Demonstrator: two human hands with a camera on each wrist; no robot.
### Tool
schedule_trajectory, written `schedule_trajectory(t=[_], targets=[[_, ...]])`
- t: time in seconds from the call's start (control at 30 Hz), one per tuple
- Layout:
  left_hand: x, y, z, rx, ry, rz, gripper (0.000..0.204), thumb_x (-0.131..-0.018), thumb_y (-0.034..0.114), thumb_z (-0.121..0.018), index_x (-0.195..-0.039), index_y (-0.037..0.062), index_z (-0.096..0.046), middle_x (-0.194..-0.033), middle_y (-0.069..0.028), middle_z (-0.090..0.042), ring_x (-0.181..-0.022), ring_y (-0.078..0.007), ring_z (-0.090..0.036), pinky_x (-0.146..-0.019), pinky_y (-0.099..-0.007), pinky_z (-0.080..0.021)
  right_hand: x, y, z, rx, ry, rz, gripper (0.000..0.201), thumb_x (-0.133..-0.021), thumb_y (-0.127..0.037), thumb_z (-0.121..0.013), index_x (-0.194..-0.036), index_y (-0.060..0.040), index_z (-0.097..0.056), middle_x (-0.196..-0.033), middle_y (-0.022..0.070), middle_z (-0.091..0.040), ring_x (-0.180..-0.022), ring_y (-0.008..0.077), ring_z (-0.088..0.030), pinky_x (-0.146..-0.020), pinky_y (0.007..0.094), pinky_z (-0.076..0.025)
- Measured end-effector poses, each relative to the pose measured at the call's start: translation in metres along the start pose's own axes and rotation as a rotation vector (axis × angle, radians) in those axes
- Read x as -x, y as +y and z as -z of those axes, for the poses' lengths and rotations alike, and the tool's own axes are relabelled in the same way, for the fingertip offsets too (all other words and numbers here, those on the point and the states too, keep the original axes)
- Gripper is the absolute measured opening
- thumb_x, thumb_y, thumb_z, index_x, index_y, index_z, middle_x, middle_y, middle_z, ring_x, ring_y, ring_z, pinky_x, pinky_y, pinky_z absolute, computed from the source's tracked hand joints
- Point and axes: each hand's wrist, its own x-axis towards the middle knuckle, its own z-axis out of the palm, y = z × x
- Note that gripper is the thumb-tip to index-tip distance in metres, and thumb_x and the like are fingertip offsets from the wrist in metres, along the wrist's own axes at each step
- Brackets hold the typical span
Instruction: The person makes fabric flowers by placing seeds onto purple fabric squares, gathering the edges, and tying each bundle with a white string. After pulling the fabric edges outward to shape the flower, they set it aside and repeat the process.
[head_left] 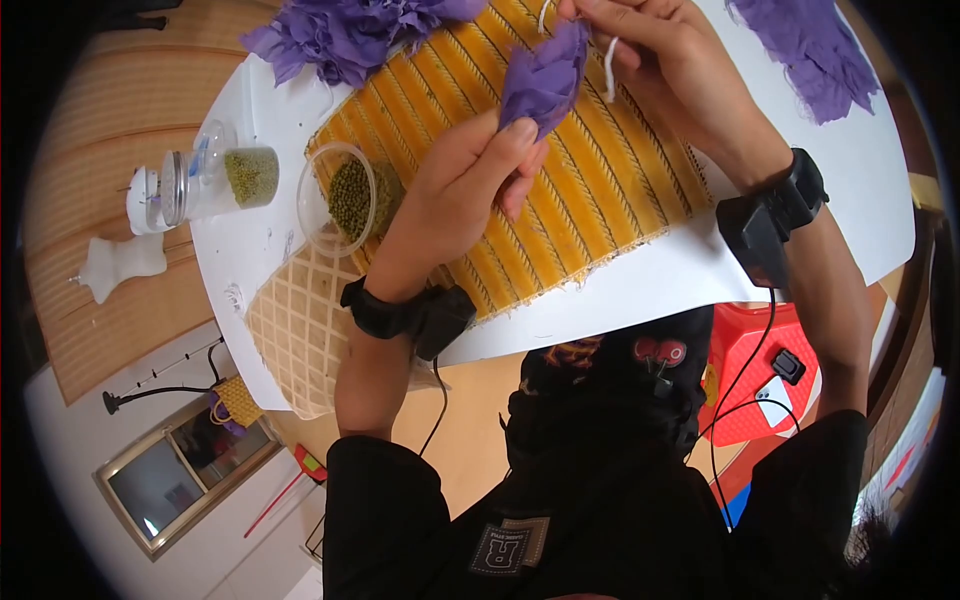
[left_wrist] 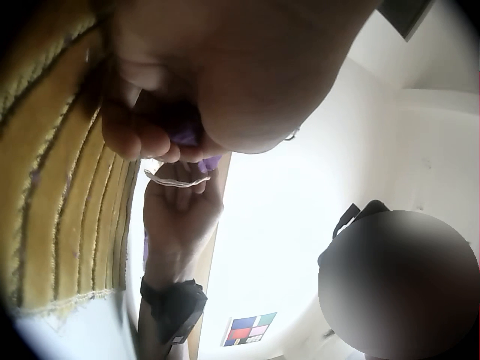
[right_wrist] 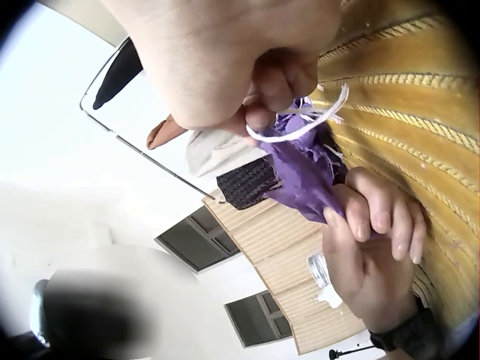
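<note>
The left hand (head_left: 465,190) pinches a purple fabric bundle (head_left: 543,80) between thumb and fingers above the striped yellow mat (head_left: 560,220). At the bundle's far end, the right hand (head_left: 680,70) has its fingers curled on a white string (head_left: 609,70), whose loose end hangs down. From the right wrist view, the string (right_wrist: 300,131) bows out beside the purple fabric (right_wrist: 304,180), and the left hand (right_wrist: 375,255) grips the fabric's lower end. The left wrist view shows the string (left_wrist: 176,182) near the right hand (left_wrist: 180,217); palm and fingers hide most of the fabric.
An open tub of green beans (head_left: 350,200) stands by the left forearm, over a cream lattice cloth (head_left: 300,330). A clear jar (head_left: 250,177) lies at the table's left side. Purple fabric heaps lie at the back (head_left: 350,40) and back right (head_left: 815,60). A red stool (head_left: 740,350) stands below.
</note>
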Motion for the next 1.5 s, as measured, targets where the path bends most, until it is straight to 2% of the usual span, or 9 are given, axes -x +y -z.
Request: schedule_trajectory(t=[0.33, 0.63, 0.7, 0.8, 1.03, 1.2, 1.3, 1.4, 1.5], targets=[[-0.004, 0.000, 0.009, 0.333, 0.091, 0.020, 0.025, -0.102, 0.024, -0.043, -0.094, 0.0028, -0.052, -0.090, -0.0061, -0.054, -0.074, -0.0136, -0.052, -0.064, -0.0265, -0.042, 0.003, -0.018, -0.017, 0.323, 0.152, -0.101, 0.011, -0.097, -0.012, -0.050, -0.097, -0.0045, -0.059, -0.076, -0.0030, -0.056, -0.064, 0.0038, -0.050, -0.056, 0.0166, -0.038], [-0.006, 0.000, 0.014, 0.504, 0.051, 0.019, 0.020, -0.102, 0.022, -0.039, -0.087, 0.0095, -0.043, -0.093, -0.0077, -0.048, -0.077, -0.0200, -0.051, -0.061, -0.0269, -0.038, 0.009, -0.025, -0.017, 0.216, -0.202, -0.073, 0.006, -0.092, 0.001, -0.055, -0.097, -0.0012, -0.057, -0.081, 0.0015, -0.061, -0.071, 0.0063, -0.055, -0.062, 0.0187, -0.042], [-0.006, -0.004, 0.017, 0.609, 0.004, 0.055, 0.028, -0.103, 0.030, -0.039, -0.087, 0.0076, -0.045, -0.089, -0.0066, -0.050, -0.073, -0.0194, -0.054, -0.063, -0.0292, -0.040, 0.004, -0.011, -0.011, 0.255, -0.281, 0.053, 0.009, -0.091, 0.005, -0.055, -0.099, 0.0007, -0.058, -0.084, 0.0041, -0.063, -0.076, 0.0079, -0.058, -0.066, 0.0199, -0.045], [-0.008, -0.005, 0.017, 0.564, -0.014, 0.067, 0.035, -0.103, 0.039, -0.038, -0.084, 0.0096, -0.043, -0.088, -0.0057, -0.049, -0.070, -0.0201, -0.055, -0.061, -0.0302, -0.041, 0.006, -0.017, -0.013, 0.073, -0.398, -0.118, 0.009, -0.092, 0.006, -0.054, -0.099, 0.0019, -0.058, -0.086, 0.0056, -0.064, -0.079, 0.0088, -0.060, -0.070, 0.0210, -0.046], [-0.008, -0.010, 0.009, 0.675, -0.101, 0.031, 0.048, -0.100, 0.051, -0.034, -0.100, 0.0051, -0.048, -0.094, -0.0062, -0.051, -0.071, -0.0180, -0.055, -0.054, -0.0268, -0.043, 0.006, -0.011, -0.016, 0.173, -0.330, -0.074, 0.007, -0.093, 0.004, -0.054, -0.099, 0.0017, -0.057, -0.085, 0.0050, -0.063, -0.075, 0.0078, -0.057, -0.067, 0.0207, -0.044], [-0.001, -0.003, 0.000, 0.062, 0.000, 0.032, 0.034, -0.099, 0.034, -0.051, -0.101, 0.0001, -0.049, -0.098, -0.0102, -0.058, -0.068, -0.0142, -0.056, -0.056, -0.0253, -0.044, 0.010, -0.010, -0.025, 0.056, -0.356, -0.113, 0.006, -0.094, 0.003, -0.054, -0.099, 0.0014, -0.056, -0.083, 0.0034, -0.062, -0.074, 0.0066, -0.055, -0.066, 0.0195, -0.043], [-0.004, 0.002, -0.005, 0.099, -0.001, 0.096, 0.022, -0.090, 0.021, -0.065, -0.092, 0.0050, -0.050, -0.080, -0.0005, -0.054, -0.056, -0.0075, -0.055, -0.053, -0.0200, -0.042, 0.015, 0.004, -0.027, 0.387, -0.290, 0.072, 0.007, -0.090, -0.006, -0.061, -0.095, -0.0003, -0.061, -0.073, -0.0007, -0.062, -0.060, 0.0033, -0.052, -0.056, 0.0177, -0.040], [-0.002, 0.000, -0.006, 0.113, 0.024, 0.005, 0.021, -0.088, 0.016, -0.067, -0.092, 0.0054, -0.050, -0.077, 0.0001, -0.054, -0.057, -0.0072, -0.055, -0.052, -0.0203, -0.043, 0.013, 0.005, -0.023, 0.440, -0.307, 0.104, 0.005, -0.091, -0.002, -0.057, -0.096, -0.0014, -0.057, -0.077, -0.0010, -0.062, -0.063, 0.0020, -0.052, -0.056, 0.0157, -0.039], [-0.005, -0.006, -0.004, 0.059, 0.004, -0.021, 0.021, -0.088, 0.014, -0.068, -0.092, 0.0054, -0.049, -0.078, -0.0001, -0.054, -0.058, -0.0068, -0.056, -0.052, -0.0213, -0.044, 0.010, -0.003, -0.025, 0.269, -0.319, -0.060, 0.008, -0.094, 0.003, -0.054, -0.101, 0.0012, -0.056, -0.082, 0.0036, -0.062, -0.073, 0.0072, -0.056, -0.067, 0.0201, -0.044]])
